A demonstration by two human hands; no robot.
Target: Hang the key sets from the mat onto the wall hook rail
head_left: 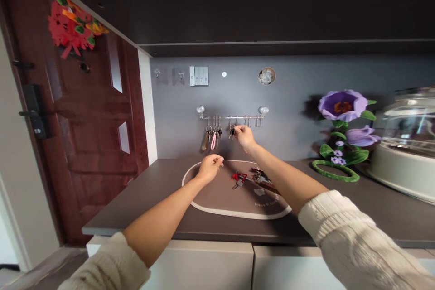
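My right hand (245, 137) is raised to the hook rail (234, 117) on the grey wall. Its fingertips pinch a small bunch of keys (232, 132) with a black part, at one of the rail's hooks. Whether the ring sits fully on the hook I cannot tell. Lower and to the left, my left hand (210, 167) is held above the mat with thumb and fingers together; nothing shows in them. Several key bunches hang on the rail's left half, one with a pink strap (213, 140). On the brown mat (217, 201) lie keys with a red tag (239, 177) and a darker heap of keys (261, 176).
A purple flower ornament (343, 105) and a clear-topped white appliance (401, 163) stand on the right of the counter (136, 208). A dark shelf (272, 9) overhangs the rail. At the left is a red-brown door (95, 145). Two small hooks (181, 75) are on the wall.
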